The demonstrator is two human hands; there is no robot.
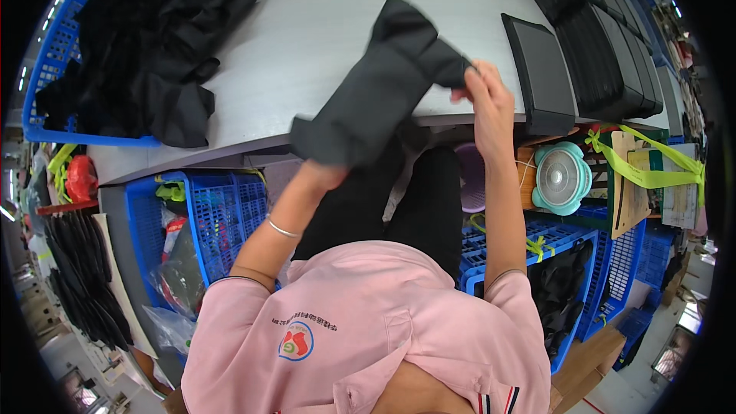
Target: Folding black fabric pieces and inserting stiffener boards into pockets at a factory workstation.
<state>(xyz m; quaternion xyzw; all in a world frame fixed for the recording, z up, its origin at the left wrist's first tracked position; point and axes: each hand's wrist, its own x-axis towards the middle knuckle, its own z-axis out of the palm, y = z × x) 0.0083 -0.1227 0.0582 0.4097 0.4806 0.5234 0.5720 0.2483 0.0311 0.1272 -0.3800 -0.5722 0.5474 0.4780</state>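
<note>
A black fabric piece (376, 84) with a narrower flap hangs over the table's front edge, stretched between my two hands. My right hand (489, 100) pinches the end of the flap between thumb and fingers. At the lower left of the cloth is my left hand (328, 175); the fabric covers most of its fingers, and it is somewhat blurred. On the right of the table lies a flat black fabric piece (540, 69), beside stacks of similar black pieces (598, 61). A heap of crumpled black fabric (153, 38) fills the left side.
The grey-white table (307, 15) spans the front. A blue basket (57, 54) stands under the heap. Below are more blue crates (218, 211), (529, 253) on both sides, a small teal fan (562, 178) and a purple bin (471, 176). Yellow-green ribbons (652, 176) hang at right.
</note>
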